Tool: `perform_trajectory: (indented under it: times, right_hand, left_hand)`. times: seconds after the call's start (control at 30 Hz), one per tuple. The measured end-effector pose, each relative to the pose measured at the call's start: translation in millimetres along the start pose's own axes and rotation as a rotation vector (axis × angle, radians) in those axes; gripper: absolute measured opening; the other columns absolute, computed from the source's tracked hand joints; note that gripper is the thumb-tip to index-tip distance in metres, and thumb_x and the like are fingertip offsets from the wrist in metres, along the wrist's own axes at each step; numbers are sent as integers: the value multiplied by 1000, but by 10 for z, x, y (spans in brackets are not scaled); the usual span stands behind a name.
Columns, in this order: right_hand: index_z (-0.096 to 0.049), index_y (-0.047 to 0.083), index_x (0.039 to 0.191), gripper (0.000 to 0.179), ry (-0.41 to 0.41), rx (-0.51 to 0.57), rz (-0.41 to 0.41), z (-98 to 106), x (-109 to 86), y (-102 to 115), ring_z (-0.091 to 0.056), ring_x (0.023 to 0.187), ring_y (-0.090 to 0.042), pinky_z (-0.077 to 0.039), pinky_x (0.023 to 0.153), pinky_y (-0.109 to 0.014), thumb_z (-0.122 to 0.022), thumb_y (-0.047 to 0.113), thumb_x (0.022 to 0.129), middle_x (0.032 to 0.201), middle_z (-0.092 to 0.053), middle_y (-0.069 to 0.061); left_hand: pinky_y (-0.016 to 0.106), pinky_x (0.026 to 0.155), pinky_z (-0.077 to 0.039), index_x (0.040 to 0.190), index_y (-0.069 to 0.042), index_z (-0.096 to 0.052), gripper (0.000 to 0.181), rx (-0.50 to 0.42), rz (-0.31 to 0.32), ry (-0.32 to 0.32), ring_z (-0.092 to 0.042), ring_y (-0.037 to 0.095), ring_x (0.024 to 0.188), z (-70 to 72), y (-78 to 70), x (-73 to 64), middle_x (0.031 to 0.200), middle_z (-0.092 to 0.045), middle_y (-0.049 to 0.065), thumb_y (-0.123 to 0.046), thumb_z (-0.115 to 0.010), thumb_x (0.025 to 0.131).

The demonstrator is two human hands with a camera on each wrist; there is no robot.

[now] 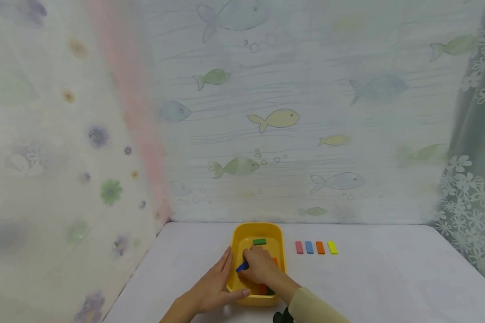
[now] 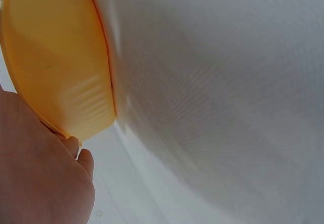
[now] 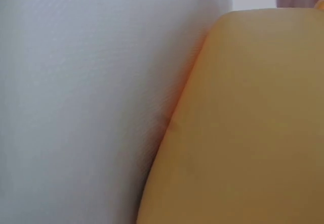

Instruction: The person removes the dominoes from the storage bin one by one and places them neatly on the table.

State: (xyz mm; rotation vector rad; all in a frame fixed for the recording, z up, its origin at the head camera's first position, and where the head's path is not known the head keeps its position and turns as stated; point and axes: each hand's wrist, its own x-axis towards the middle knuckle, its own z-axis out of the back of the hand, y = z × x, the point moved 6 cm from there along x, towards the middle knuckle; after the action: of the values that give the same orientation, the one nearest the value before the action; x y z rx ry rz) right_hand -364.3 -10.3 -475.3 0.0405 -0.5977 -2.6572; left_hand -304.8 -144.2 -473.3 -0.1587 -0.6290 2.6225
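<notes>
A yellow plastic tray [image 1: 260,227] stands on the table with several small coloured blocks in it. My left hand [image 1: 214,285] lies along its left side, fingers straight against the rim, thumb reaching over the near left corner. In the left wrist view the left hand [image 2: 45,158] is at the edge of the tray [image 2: 55,52]. My right hand [image 1: 260,265] reaches down inside the tray, fingers curled, pinching a blue block [image 1: 242,267] whose left end sticks out. A green block [image 1: 259,242] lies beyond the fingers. An orange block [image 1: 263,289] is partly hidden under the right wrist.
Right of the tray a pink block [image 1: 299,247], a light blue block [image 1: 309,247], an orange block [image 1: 320,247] and a yellow block [image 1: 332,247] stand in a row on the white table [image 1: 388,278]. A fish-patterned curtain [image 1: 287,148] hangs behind the table.
</notes>
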Motion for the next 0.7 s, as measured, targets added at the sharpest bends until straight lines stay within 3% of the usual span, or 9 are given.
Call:
perform_trajectory:
  times: [0.2, 0.47, 0.7]
  right_hand:
    - [-69, 6, 116, 48, 14, 78, -32, -10, 2, -30, -55, 97, -23, -51, 101, -51, -88, 33, 81, 106, -63, -5]
    - [-68, 8, 111, 45, 14, 6, -40, 16, -4, 18, -53, 98, -24, -50, 102, -49, -85, 40, 84, 109, -61, -6]
    - [-67, 13, 105, 38, -5, -59, 7, 35, -4, 42, -49, 86, -17, -46, 97, -44, -83, 41, 86, 91, -59, 3]
  left_hand:
    - [57, 119, -31, 163, -1, -15, 111, -2, 14, 5, -25, 32, 154, -2, 10, 4, 172, -6, 12, -75, -54, 91]
    - [58, 119, -30, 162, 3, -15, 110, 1, -18, -16, -24, 34, 154, 20, -30, -22, 172, -6, 15, -73, -55, 93]
    - [58, 118, -31, 161, 4, -15, 110, -6, -35, -23, -25, 35, 153, 22, -44, -22, 171, -8, 17, -72, -55, 93]
